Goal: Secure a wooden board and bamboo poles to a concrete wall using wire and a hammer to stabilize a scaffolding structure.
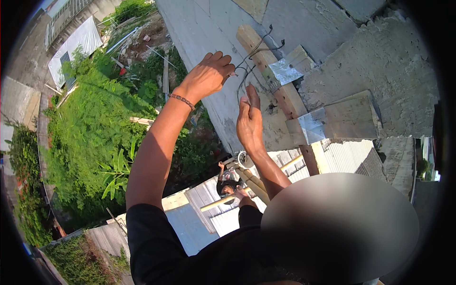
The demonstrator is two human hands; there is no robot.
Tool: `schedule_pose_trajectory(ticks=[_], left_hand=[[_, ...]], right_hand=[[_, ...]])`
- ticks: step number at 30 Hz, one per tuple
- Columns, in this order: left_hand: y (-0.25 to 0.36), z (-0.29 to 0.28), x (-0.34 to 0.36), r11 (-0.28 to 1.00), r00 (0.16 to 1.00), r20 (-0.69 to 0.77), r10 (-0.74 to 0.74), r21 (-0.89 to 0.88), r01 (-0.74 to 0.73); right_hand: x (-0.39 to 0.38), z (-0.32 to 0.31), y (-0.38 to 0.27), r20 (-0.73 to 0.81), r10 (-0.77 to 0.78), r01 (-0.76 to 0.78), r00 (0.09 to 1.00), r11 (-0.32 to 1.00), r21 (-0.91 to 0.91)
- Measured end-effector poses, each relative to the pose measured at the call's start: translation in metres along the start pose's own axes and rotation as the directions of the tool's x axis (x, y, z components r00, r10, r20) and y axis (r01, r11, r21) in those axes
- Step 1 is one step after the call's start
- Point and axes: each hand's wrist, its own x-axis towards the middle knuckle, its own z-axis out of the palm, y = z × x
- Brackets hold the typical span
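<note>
My left hand (208, 76), with a beaded bracelet at the wrist, is closed in a pinch on thin dark wire (251, 56). The wire loops from its fingertips across a wooden beam (259, 47), with bent loose ends on the far side. Below and to the right, my right hand (250, 124) has its thumb and fingers stretched out beside a hanging strand of the wire. Whether its thumb touches that strand I cannot tell. Both hands are over a grey concrete slab (209, 28), which the beam lies along.
Bent metal sheet pieces (287, 71) lie over the beam, next to rough concrete (370, 71). Below are another person (228, 186), a further hand (243, 194), a white bucket (245, 160), a yellowish pole (221, 203) and roofing sheets (194, 228). Green bushes (90, 137) grow beyond the slab's left edge.
</note>
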Motion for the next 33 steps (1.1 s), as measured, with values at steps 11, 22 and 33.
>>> schedule_pose_trajectory(ticks=[11, 22, 33], left_hand=[[-0.007, -0.045, 0.013, 0.952, 0.965, 0.239, 0.107, 0.257, -0.17], [-0.001, -0.038, 0.007, 0.978, 0.978, 0.206, 0.019, 0.198, -0.06], [-0.011, -0.046, 0.004, 0.983, 0.988, 0.148, -0.044, 0.183, 0.016]], right_hand=[[0.163, -0.019, -0.123, 0.528, -0.015, 0.197, 0.849, 0.936, -0.29], [0.234, 0.006, -0.124, 0.768, 0.624, 0.276, 0.146, 0.72, -0.637], [0.253, 0.054, -0.083, 0.797, 0.601, 0.242, 0.055, 0.767, -0.595]])
